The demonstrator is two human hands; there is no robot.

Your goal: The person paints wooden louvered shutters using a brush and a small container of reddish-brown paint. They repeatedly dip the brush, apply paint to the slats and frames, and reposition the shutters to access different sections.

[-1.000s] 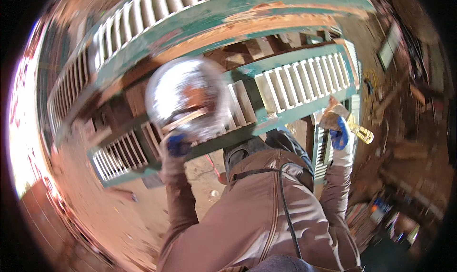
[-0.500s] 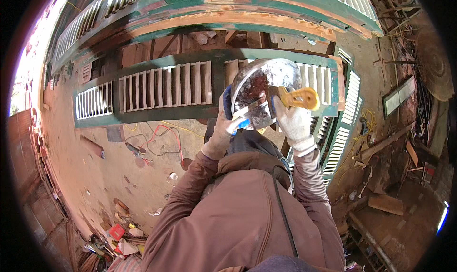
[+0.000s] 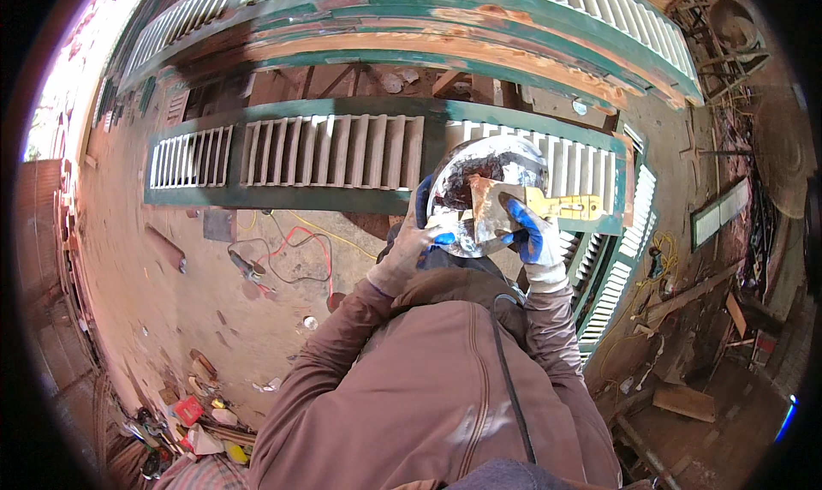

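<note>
A stack of green louvred shutters (image 3: 402, 40) is lying toward twelve o'clock of the view. Nearer, a single shutter panel (image 3: 435, 143) is stretching crosswise; its slats could be catching spills if anything above them were tipping. At nine o'clock, a red cable (image 3: 330, 267) is looping over the floor (image 3: 201, 293), where a foot could be snagging if the person were stepping that way.

The smeared, silvery bowl (image 3: 518, 158) is overlapping the panel at two o'clock; whether it is touching it is hidden. A broad scraper (image 3: 491, 212) is crossing the bowl, its yellow handle pointing toward three o'clock and catching nothing, so a knock there could be twisting the blade loose.

The left hand (image 3: 411, 240) is holding the bowl at its eight o'clock rim, fingers closing on one side only, so pressing opposite could be tilting it. The right hand's (image 3: 538, 243) fingers are gripping the scraper by its blade; smeared gloves could be slipping.
</note>
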